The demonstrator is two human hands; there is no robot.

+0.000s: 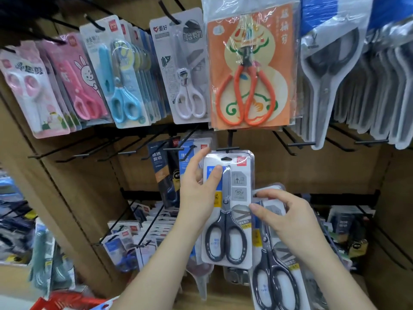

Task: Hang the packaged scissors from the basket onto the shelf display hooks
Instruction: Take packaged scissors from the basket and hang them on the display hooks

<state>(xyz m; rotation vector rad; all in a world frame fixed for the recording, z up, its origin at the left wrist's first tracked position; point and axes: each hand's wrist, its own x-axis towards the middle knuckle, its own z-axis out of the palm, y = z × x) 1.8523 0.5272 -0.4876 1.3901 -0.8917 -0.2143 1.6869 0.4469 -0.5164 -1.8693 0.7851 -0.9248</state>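
Dangling orange scissors (245,90) overhang the hook (226,149); left hand (196,193) pinches upper pack (239,189), right hand (288,220) lower pack (274,276).

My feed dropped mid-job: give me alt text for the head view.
The left hand pinches a grey-handled scissors pack just under a black hook; the right hand holds a second pack beside it. Colourful packaged scissors hang on the row above.

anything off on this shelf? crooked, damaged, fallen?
Nothing damaged or fallen. The hanging packs lean at the frame's sides, which fits the wide-angle lens. Several middle-row hooks at left are bare. The left hand holds a scissors pack at one hook; the right hand holds a second pack.
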